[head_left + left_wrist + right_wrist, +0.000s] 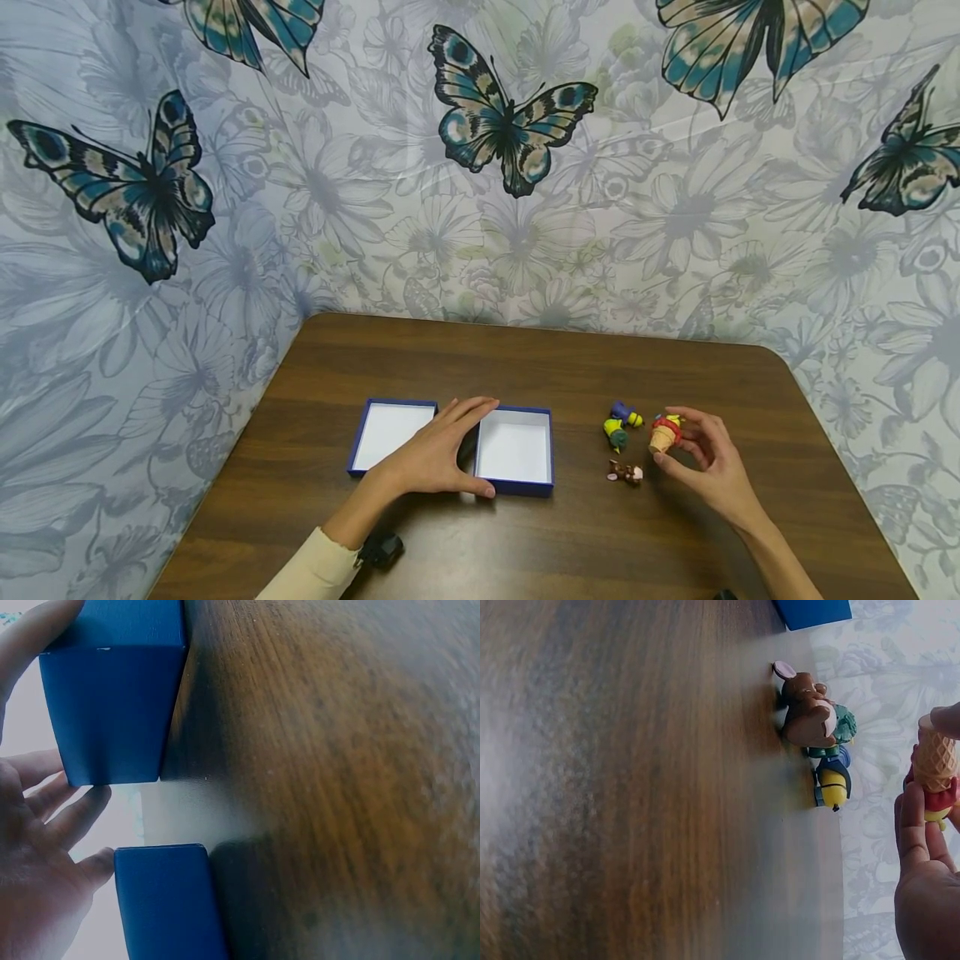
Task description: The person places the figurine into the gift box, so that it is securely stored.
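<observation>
My left hand (435,454) spans the left side of a blue-walled box (551,454) with a white inside. Its thumb is at the near corner and its index finger at the far one, gripping the box between them. Close by on the left is a second shallow blue box (356,442), also white inside. My right hand (716,475) pinches a small ice-cream cone toy (664,435), with a waffle cone and a red and yellow top, between thumb and fingers. In the right wrist view the cone (934,757) shows its waffle pattern.
Left of the right hand lie a brown big-eared toy figure (625,473), a green and yellow figure (616,435) and a yellow and purple-blue figure (626,413). All rest on the brown wooden table (540,358). A butterfly-patterned wall covering (645,275) stands behind the table.
</observation>
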`<state>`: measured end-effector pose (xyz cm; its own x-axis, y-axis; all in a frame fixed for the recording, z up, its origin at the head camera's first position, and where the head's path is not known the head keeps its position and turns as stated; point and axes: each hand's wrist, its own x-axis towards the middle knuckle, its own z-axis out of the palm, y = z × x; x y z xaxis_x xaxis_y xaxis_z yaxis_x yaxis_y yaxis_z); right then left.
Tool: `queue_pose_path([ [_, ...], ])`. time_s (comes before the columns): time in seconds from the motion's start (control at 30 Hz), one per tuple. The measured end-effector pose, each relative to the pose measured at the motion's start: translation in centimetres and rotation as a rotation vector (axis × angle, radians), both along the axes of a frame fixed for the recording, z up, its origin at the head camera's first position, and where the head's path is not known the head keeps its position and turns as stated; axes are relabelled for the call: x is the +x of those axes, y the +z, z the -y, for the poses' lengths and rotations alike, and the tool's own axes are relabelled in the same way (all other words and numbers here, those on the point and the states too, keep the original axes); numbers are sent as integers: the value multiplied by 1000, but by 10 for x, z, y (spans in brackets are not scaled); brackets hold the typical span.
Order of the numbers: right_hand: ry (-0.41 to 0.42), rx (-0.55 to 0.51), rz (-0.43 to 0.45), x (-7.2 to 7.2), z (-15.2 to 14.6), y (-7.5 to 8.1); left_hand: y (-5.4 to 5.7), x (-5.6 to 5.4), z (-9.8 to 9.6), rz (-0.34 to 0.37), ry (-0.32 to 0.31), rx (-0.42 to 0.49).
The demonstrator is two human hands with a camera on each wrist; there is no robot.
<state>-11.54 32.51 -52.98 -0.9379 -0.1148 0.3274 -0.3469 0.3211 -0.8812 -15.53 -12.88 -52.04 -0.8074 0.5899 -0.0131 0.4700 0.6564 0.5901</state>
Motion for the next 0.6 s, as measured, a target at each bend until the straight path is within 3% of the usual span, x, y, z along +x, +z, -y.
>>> queue_pose_path([
  [0.27, 22, -13, -15, 1, 0, -2, 0, 0, 1, 0, -1, 7],
  [0.47, -23, 27, -32, 5, 2, -1, -2, 0, 0, -6, -9, 10],
  [0.6, -29, -10, -32, 5, 4, -1, -2, 0, 0, -6, -5, 8],
])
